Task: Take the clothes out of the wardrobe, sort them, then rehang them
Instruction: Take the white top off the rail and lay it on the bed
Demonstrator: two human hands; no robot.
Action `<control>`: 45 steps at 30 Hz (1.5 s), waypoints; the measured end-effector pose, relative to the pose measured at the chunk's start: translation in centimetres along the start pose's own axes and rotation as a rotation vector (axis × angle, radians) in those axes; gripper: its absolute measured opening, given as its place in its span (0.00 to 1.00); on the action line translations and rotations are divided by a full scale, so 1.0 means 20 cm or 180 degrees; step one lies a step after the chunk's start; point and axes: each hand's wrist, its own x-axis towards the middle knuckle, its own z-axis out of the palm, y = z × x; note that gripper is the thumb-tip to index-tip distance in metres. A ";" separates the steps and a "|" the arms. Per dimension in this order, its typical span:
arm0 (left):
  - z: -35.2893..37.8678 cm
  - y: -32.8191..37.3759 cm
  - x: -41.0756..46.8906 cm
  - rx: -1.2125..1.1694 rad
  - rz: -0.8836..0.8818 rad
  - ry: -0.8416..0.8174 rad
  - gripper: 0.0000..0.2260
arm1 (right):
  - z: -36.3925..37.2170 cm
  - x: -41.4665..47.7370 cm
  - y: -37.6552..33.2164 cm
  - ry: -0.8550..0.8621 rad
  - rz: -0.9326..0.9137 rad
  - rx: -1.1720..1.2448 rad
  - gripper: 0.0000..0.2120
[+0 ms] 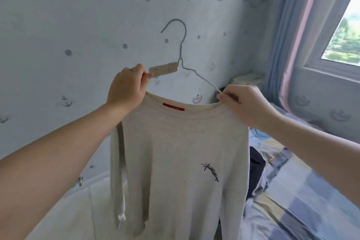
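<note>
Red neck label (173,107) inside the collar, its writing too small to read; a black scribbled logo (210,172) marks the chest of the pale grey sweatshirt (175,154), held up before the wallpapered wall. Left hand (125,89) clenches the wire hanger (182,52) and shoulder, right hand (244,104) pinches the collar beside the hanger's other arm

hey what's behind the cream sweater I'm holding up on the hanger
Past the right edge of the cream sweater, a dark garment lies on the checked bedding. Patterned wallpaper stands behind. Whatever is directly behind the fabric is hidden.
</note>
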 end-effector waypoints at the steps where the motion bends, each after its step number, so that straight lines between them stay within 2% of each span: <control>1: 0.11 -0.02 0.04 -0.0098 0.0083 -0.0069 0.13 | 0.03 0.01 0.06 0.0039 0.0089 -0.0020 0.13; 10: 0.98 0.06 0.33 -0.0821 0.0534 -0.0582 0.14 | 0.13 0.01 0.57 0.0045 0.1015 -0.0414 0.12; 15: 1.41 0.24 0.40 -0.1113 0.0449 -0.0914 0.14 | 0.14 -0.04 0.89 0.0070 0.1388 -0.0668 0.09; 22: 2.00 0.49 0.40 -0.0912 0.0412 -0.1478 0.13 | 0.22 -0.11 1.45 -0.0018 0.1825 -0.1242 0.10; 32: 2.76 0.82 0.44 -0.0588 0.0176 -0.2523 0.13 | 0.42 -0.19 2.31 -0.0158 0.2707 -0.0867 0.07; 39: 3.24 0.88 0.30 -0.0612 -0.0095 -0.2872 0.11 | 0.66 -0.22 2.76 -0.0345 0.3309 -0.0550 0.09; 45: 3.73 0.81 0.22 -0.0799 -0.0226 -0.2958 0.09 | 0.94 -0.18 3.09 -0.0253 0.3643 -0.0426 0.09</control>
